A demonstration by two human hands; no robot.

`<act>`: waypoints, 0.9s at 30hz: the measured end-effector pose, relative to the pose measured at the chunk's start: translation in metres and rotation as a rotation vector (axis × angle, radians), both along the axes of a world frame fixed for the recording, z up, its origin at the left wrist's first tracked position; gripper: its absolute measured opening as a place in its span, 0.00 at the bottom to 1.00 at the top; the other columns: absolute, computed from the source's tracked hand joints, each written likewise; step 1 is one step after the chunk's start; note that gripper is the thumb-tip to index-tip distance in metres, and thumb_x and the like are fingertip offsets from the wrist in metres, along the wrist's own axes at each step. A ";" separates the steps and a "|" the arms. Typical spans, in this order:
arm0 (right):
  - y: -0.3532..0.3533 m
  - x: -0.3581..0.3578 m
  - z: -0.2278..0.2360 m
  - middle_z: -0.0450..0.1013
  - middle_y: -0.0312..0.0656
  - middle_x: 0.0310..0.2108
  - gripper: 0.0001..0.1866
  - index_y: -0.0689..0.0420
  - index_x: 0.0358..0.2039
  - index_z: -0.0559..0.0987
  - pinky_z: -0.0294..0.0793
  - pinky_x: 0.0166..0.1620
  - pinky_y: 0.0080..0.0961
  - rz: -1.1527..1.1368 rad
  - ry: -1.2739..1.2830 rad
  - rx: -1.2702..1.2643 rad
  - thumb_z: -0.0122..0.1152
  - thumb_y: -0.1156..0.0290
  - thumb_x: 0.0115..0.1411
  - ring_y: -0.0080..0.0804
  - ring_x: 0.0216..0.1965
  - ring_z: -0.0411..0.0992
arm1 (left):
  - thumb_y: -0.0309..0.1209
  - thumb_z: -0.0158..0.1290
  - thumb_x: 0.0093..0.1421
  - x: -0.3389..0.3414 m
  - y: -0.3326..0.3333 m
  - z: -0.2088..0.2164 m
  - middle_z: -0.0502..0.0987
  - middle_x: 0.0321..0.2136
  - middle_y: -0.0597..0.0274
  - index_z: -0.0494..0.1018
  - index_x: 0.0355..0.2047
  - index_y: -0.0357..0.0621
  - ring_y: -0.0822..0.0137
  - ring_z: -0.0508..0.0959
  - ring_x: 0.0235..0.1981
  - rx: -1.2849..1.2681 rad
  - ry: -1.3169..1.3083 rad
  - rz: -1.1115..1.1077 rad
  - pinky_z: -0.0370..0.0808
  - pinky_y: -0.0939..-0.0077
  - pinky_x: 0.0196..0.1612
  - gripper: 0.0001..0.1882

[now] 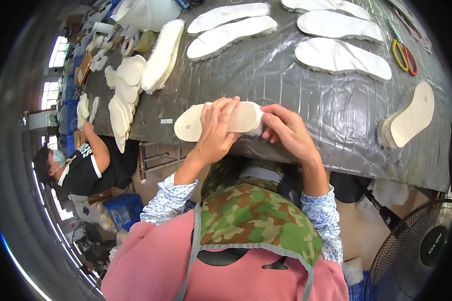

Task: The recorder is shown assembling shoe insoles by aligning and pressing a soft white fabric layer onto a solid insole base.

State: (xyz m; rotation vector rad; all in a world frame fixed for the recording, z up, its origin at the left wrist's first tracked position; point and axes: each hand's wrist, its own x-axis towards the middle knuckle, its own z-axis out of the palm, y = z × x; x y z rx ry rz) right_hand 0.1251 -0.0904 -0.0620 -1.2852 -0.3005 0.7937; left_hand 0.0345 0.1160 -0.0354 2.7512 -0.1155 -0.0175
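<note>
A cream shoe insole (245, 118) lies crosswise at the near edge of the table, with white fluffy lining showing under its right end. My left hand (216, 128) is closed over the middle of it, fingers across the top and thumb at the near side. At the right end, my right hand (291, 133) has thumb and forefinger together on the fluffy edge; the other fingers are curled. A stack of cream insoles (412, 118) lies to the right of my hands.
White insoles (342, 56) lie along the far side, near yellow-and-red-handled scissors (405, 57). Fleece insoles (163, 55) and cream pieces (120, 113) lie on the left. Plastic sheeting covers the dark table (226, 78). A fan (417, 251) stands lower right; a masked person (85, 163) sits left.
</note>
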 end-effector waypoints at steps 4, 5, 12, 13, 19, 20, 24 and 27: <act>0.018 0.002 0.011 0.74 0.34 0.29 0.17 0.61 0.41 0.78 0.71 0.28 0.16 -0.086 0.124 0.152 0.50 0.60 0.67 0.18 0.26 0.72 | 0.36 0.54 0.56 0.005 0.011 0.016 0.59 0.59 0.50 0.54 0.66 0.41 0.51 0.60 0.61 -0.246 0.012 -0.018 0.53 0.61 0.65 0.39; 0.021 0.004 0.016 0.74 0.34 0.29 0.17 0.61 0.41 0.78 0.71 0.28 0.16 -0.082 0.111 0.155 0.50 0.60 0.67 0.18 0.26 0.72 | 0.36 0.54 0.56 0.007 0.013 0.019 0.59 0.59 0.50 0.54 0.66 0.41 0.51 0.60 0.61 -0.244 -0.002 -0.018 0.53 0.61 0.65 0.39; 0.042 0.020 0.043 0.74 0.34 0.26 0.16 0.59 0.33 0.76 0.69 0.26 0.14 -0.036 0.061 0.066 0.58 0.57 0.63 0.17 0.22 0.71 | 0.35 0.57 0.56 0.013 0.023 0.024 0.59 0.59 0.52 0.54 0.66 0.43 0.53 0.59 0.61 -0.485 -0.043 -0.047 0.54 0.61 0.64 0.40; 0.044 0.020 0.045 0.74 0.34 0.26 0.16 0.59 0.33 0.76 0.69 0.26 0.14 -0.030 0.053 0.062 0.58 0.57 0.63 0.17 0.22 0.71 | 0.35 0.57 0.56 0.014 0.025 0.024 0.59 0.59 0.52 0.54 0.66 0.43 0.53 0.59 0.61 -0.489 -0.052 -0.044 0.54 0.61 0.64 0.40; 0.059 0.025 0.060 0.74 0.34 0.26 0.14 0.59 0.35 0.76 0.71 0.27 0.14 0.012 0.080 0.125 0.57 0.59 0.64 0.17 0.23 0.72 | 0.35 0.56 0.56 0.014 0.036 0.034 0.58 0.60 0.52 0.53 0.67 0.42 0.53 0.58 0.63 -0.638 -0.029 -0.029 0.54 0.62 0.65 0.40; 0.061 0.026 0.061 0.74 0.34 0.26 0.14 0.59 0.35 0.76 0.71 0.28 0.14 0.020 0.071 0.142 0.57 0.60 0.64 0.17 0.24 0.72 | 0.35 0.55 0.57 0.015 0.038 0.036 0.57 0.61 0.52 0.53 0.67 0.42 0.54 0.57 0.63 -0.666 -0.026 -0.046 0.54 0.62 0.65 0.39; 0.068 0.027 0.056 0.74 0.34 0.27 0.12 0.59 0.35 0.77 0.71 0.28 0.14 0.039 0.059 0.172 0.56 0.62 0.65 0.17 0.26 0.72 | 0.38 0.51 0.61 0.018 0.044 0.053 0.59 0.58 0.53 0.53 0.67 0.41 0.59 0.60 0.61 -0.799 -0.056 -0.088 0.54 0.65 0.65 0.36; 0.074 0.022 0.054 0.74 0.34 0.27 0.11 0.59 0.35 0.77 0.71 0.28 0.14 0.013 0.021 0.199 0.58 0.64 0.65 0.17 0.26 0.72 | 0.38 0.48 0.63 0.022 0.039 0.064 0.61 0.52 0.54 0.57 0.64 0.41 0.61 0.63 0.55 -0.588 -0.092 0.018 0.58 0.65 0.62 0.31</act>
